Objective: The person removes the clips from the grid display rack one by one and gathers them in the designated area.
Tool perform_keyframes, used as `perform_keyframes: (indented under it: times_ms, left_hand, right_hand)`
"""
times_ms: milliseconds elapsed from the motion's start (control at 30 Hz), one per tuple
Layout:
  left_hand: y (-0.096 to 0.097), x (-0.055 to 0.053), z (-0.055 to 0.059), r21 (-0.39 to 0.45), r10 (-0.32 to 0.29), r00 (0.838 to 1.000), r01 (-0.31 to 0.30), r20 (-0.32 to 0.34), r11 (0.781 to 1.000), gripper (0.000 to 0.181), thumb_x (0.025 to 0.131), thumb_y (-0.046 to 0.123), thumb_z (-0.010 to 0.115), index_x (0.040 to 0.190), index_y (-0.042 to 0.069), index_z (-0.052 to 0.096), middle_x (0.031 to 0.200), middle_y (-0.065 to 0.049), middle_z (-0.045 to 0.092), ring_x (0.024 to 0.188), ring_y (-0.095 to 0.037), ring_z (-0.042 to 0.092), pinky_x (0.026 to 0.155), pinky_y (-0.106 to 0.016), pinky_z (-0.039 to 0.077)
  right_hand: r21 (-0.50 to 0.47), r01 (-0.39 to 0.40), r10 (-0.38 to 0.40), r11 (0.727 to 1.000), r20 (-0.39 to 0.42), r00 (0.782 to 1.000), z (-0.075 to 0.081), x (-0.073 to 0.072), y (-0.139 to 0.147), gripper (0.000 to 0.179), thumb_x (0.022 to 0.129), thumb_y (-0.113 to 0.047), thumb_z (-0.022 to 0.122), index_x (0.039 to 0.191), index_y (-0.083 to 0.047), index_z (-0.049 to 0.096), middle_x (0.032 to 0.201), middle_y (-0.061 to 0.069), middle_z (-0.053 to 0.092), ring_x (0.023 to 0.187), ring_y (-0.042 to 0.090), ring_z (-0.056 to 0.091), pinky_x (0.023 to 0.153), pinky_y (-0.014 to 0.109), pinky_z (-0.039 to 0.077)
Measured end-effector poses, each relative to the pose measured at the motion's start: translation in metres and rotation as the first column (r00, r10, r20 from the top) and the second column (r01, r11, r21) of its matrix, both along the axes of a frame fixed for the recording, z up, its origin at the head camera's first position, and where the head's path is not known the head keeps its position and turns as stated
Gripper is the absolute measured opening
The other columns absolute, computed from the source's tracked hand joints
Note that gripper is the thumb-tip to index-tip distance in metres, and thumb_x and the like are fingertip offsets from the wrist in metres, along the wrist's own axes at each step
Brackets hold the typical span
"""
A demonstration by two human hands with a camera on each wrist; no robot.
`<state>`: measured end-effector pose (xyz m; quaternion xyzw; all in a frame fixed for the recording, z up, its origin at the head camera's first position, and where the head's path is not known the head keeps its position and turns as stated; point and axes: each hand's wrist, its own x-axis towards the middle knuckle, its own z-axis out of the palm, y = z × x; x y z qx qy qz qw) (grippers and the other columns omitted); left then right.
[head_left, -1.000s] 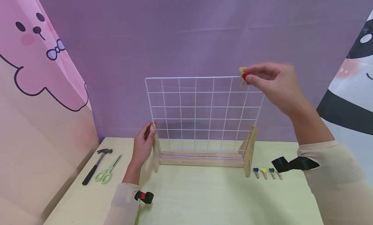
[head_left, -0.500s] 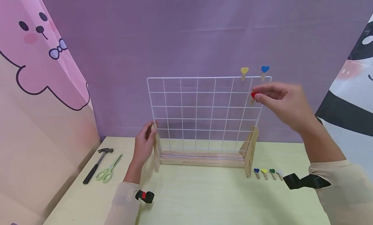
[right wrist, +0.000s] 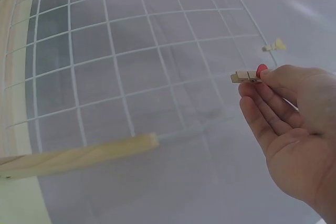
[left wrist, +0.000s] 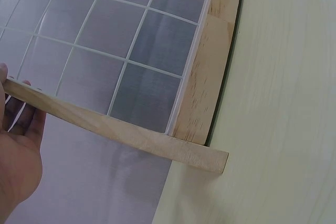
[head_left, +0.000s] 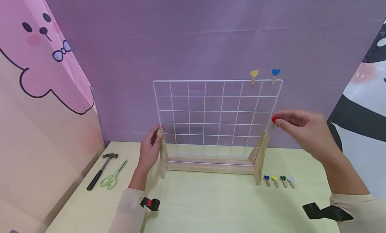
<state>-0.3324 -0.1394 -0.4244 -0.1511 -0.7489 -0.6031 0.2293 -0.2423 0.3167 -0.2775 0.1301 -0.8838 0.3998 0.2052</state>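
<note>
A white wire grid point(head_left: 205, 111) stands upright in a wooden stand point(head_left: 208, 168). My left hand point(head_left: 149, 148) grips the top of the stand's left post point(left wrist: 131, 135), at the grid's edge. Between thumb and fingertips, my right hand point(head_left: 309, 132) pinches a small wooden clothespin with a red heart point(head_left: 274, 120), just off the grid's right edge. That clothespin point(right wrist: 245, 76) points toward the grid in the right wrist view. Clipped on the top wire at the right are a yellow heart clothespin point(head_left: 254, 74) and a blue one point(head_left: 275, 73).
Several heart clothespins lie in a row right of the stand: dark blue point(head_left: 266, 180), yellow point(head_left: 274, 180), green point(head_left: 283, 181) and pale point(head_left: 291, 182). A hammer point(head_left: 102, 172) and green scissors point(head_left: 113, 176) lie at the left of the table point(head_left: 205, 206). A purple cloth point(head_left: 193, 35) hangs behind.
My right hand has moved from the top wire, beside the yellow clothespin, down and right with the red-heart clothespin. The blue clothespin on the wire has come into view. My left hand stays put.
</note>
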Motion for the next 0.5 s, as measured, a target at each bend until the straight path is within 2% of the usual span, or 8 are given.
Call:
perform_keyframes:
  times_ms: [167, 500]
  left_hand:
    - [-0.001, 0.001, 0.000, 0.017, 0.005, 1.000, -0.005, 0.002, 1.000, 0.037, 0.107, 0.019, 0.057, 0.143, 0.009, 0.058, 0.139, -0.023, 0.064, 0.124, -0.022, 0.061, 0.097, -0.007, 0.048]
    - [0.002, 0.002, 0.001, 0.032, -0.012, 1.000, 0.012, 0.004, 0.999, 0.038, 0.107, 0.015, 0.057, 0.143, 0.007, 0.058, 0.139, -0.023, 0.063, 0.125, -0.027, 0.061, 0.097, -0.006, 0.047]
  right_hand:
    - [-0.009, 0.005, -0.005, 1.000, 0.003, 1.000, -0.022, 0.005, 0.010, 0.028, 0.100, -0.021, 0.070, 0.125, -0.010, 0.072, 0.102, -0.024, 0.074, 0.094, -0.012, 0.067, 0.080, 0.002, 0.050]
    - [-0.029, 0.031, -0.027, 0.999, 0.126, 0.992, -0.071, 0.016, 0.031, 0.035, 0.101, -0.029, 0.069, 0.129, -0.009, 0.069, 0.101, -0.023, 0.076, 0.094, -0.015, 0.066, 0.077, 0.005, 0.052]
